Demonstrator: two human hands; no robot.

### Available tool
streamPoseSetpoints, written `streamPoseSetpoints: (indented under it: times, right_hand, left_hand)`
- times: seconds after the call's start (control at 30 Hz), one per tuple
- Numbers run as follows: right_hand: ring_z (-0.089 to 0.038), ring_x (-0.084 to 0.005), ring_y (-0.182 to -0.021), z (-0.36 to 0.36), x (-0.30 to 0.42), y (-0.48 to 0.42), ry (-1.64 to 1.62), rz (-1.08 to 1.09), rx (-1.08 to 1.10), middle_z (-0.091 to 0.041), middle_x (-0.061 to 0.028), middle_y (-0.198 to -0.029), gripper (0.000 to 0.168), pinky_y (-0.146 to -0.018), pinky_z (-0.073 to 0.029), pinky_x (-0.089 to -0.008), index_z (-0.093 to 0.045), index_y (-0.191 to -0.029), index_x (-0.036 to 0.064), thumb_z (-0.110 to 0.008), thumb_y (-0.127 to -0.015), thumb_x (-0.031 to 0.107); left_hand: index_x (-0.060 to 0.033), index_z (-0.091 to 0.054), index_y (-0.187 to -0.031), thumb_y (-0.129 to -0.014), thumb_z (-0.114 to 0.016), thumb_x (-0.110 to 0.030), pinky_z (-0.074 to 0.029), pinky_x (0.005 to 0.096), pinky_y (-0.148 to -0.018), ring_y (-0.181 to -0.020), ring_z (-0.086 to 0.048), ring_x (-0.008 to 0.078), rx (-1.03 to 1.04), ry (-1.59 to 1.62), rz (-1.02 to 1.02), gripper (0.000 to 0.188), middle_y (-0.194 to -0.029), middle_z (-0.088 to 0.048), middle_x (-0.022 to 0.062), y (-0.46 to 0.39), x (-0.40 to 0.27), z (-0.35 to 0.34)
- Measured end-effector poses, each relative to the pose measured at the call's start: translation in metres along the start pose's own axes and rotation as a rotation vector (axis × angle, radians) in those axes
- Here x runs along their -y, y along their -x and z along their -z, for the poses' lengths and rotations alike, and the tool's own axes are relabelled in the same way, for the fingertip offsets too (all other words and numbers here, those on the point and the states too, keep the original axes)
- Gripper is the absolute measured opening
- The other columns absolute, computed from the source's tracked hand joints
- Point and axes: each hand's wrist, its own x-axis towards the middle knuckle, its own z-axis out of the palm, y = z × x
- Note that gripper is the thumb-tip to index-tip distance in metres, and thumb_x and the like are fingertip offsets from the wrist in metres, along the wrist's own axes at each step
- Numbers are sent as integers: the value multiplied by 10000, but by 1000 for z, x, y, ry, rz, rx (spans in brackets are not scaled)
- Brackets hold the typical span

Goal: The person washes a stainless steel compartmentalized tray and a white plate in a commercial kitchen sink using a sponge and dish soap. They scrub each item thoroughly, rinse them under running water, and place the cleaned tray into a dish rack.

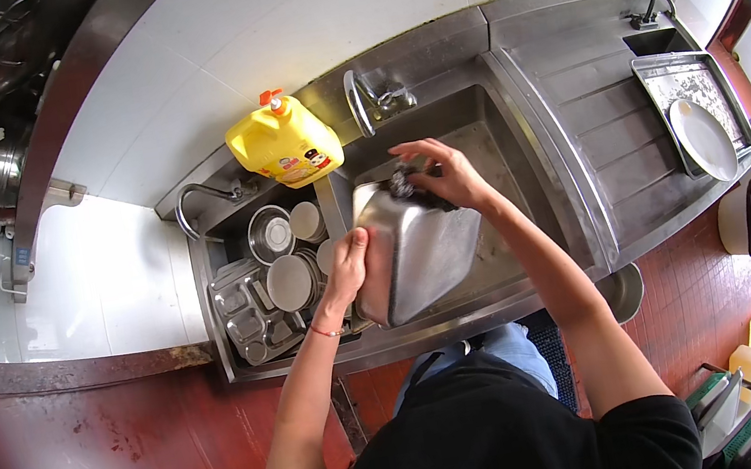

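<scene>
My left hand [349,267] grips the near left side of a deep stainless steel pan [423,256], which is tilted over the right sink basin [479,144]. At the pan's far rim, my right hand [443,176] holds a dark metal scouring pad [403,182] between thumb and fingers. The pan's smooth outer wall faces me; its inside is mostly hidden. A yellow pump jug [287,141] stands behind the pan, near the divider between the basins.
Stacked bowls [291,282], compartment trays [249,321] and a round steel bowl [270,234] fill the left basin. A curved faucet [359,104] rises behind the right basin. On the right drainboard [594,126], a white oval plate [703,140] rests on a metal tray [681,68].
</scene>
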Motion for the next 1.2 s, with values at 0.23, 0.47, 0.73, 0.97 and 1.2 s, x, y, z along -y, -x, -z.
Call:
streamPoseSetpoints:
  times: [0.23, 0.47, 0.73, 0.97, 1.2]
  right_hand:
    - [-645, -307, -861, -48, -1, 40, 167, 4, -434, -636, -115, -990, 173, -736, -531, -388, -693, -1065, 119, -697, -893, 99]
    - [-612, -386, -940, -108, 57, 75, 180, -71, -330, -604, -172, -982, 248, -803, -508, -444, -619, -1072, 57, -688, -834, 56]
    - [-590, -383, -969, -76, -68, 70, 404, -378, -430, -589, -166, -1013, 189, -817, -504, -483, -630, -1073, 121, -671, -900, 187]
    - [-597, -374, -971, -126, 40, 104, 103, -212, -151, -572, -152, -1001, 238, -790, -516, -500, -619, -1078, 134, -675, -851, 177]
    - [-580, -387, -932, -85, -76, 107, 398, -349, -365, -574, -178, -970, 160, -776, -505, -480, -617, -1014, 85, -676, -874, 132]
  left_hand:
    - [-89, -701, -1005, -1055, -491, -521, -402, 221, -738, -827, -469, 39, -222, 335, 180, 483, -893, -585, -91, 7, 36, -6]
    - [-18, -590, -1319, -1058, -441, -549, -465, 282, -966, -1109, -584, 127, -315, 621, 238, 610, -1230, -646, 37, 20, 39, -2]
    - [-6, -463, -1457, -1047, -464, -567, -420, 305, -1069, -1256, -534, 158, -436, 495, 196, 694, -1404, -553, 61, 35, 10, 13]
    - [-17, -440, -1485, -1042, -458, -580, -402, 311, -1086, -1281, -510, 165, -466, 668, 263, 717, -1439, -524, 45, 45, 50, 25]
    - [-36, -423, -1506, -1041, -476, -568, -382, 314, -1103, -1311, -480, 162, -557, 582, 200, 708, -1474, -492, 34, 37, 28, 35]
